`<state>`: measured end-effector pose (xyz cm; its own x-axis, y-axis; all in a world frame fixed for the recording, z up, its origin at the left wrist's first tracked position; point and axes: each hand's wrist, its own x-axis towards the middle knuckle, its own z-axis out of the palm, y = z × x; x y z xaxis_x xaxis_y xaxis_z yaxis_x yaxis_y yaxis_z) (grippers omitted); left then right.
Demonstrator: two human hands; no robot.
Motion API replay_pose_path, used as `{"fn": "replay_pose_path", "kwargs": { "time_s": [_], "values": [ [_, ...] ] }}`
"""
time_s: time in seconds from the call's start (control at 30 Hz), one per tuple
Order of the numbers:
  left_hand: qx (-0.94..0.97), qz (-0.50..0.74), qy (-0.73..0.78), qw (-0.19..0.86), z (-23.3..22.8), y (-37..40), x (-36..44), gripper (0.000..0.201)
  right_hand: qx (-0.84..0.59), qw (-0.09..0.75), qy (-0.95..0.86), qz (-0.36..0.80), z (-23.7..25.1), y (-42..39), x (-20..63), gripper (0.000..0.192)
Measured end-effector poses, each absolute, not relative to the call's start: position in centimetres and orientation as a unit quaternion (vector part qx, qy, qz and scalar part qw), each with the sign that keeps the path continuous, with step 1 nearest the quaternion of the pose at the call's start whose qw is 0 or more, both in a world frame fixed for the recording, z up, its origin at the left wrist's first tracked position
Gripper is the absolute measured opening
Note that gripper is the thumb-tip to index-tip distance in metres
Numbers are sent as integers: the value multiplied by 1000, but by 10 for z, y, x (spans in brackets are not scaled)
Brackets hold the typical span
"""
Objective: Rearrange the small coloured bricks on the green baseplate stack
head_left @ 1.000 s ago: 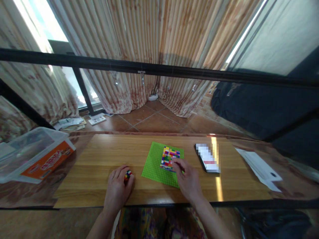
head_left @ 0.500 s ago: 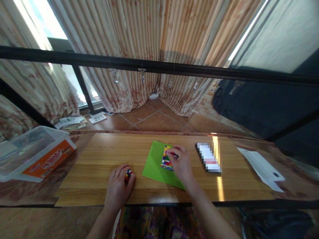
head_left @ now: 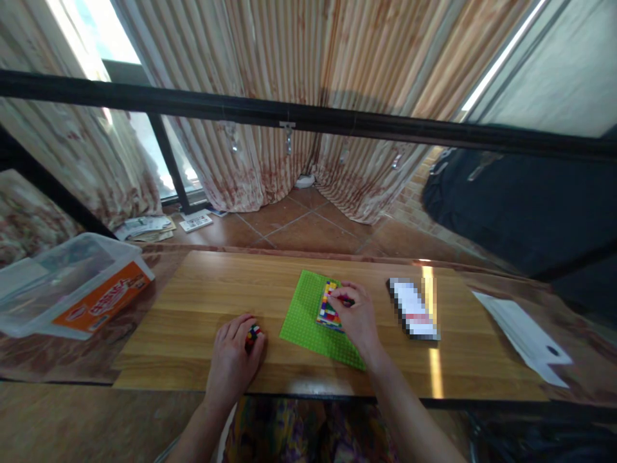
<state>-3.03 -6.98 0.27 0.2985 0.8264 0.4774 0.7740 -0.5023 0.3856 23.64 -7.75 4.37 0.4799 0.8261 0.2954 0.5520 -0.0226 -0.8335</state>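
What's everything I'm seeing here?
Table: one, brown, centre
Baseplate: one, green, on table
Brick block: one, multicoloured, on baseplate
Small bricks: count unclear, multicoloured, left of baseplate
Phone: one, black edged, right of baseplate
Plastic box: one, clear, orange label, far left
Flat item: one, white, far right
Papers: several, pale, behind box
Curtains: several, beige, background
Bar: one, black, across view
Draped cover: one, dark, right background
Left fingers: one hand, around small bricks
Right fingers: one hand, over brick block
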Motion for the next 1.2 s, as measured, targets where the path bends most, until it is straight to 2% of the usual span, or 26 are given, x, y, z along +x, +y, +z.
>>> {"fn": "replay_pose_path", "kwargs": {
  "time_s": [0.37, 0.83, 1.03, 1.13, 1.2],
  "values": [
    [801, 310, 509, 53, 4, -71, -29, 26, -705, 481, -514, 86, 49, -82, 230, 20],
    [801, 319, 503, 56, 3, -72, -30, 27, -691, 457, -546, 126, 45, -85, 243, 23],
    [802, 312, 501, 92, 10, -77, -30, 32, -667, 481, -569, 34, 60, -105, 221, 20],
    [802, 314, 495, 115, 13, -79, -30, 33, -613, 474, -620, 122, 62, -115, 188, 20],
    [800, 315, 494, 129, 14, -79, -30, 35, -593, 430, -651, 199, 56, -119, 165, 21]
  ]
}}
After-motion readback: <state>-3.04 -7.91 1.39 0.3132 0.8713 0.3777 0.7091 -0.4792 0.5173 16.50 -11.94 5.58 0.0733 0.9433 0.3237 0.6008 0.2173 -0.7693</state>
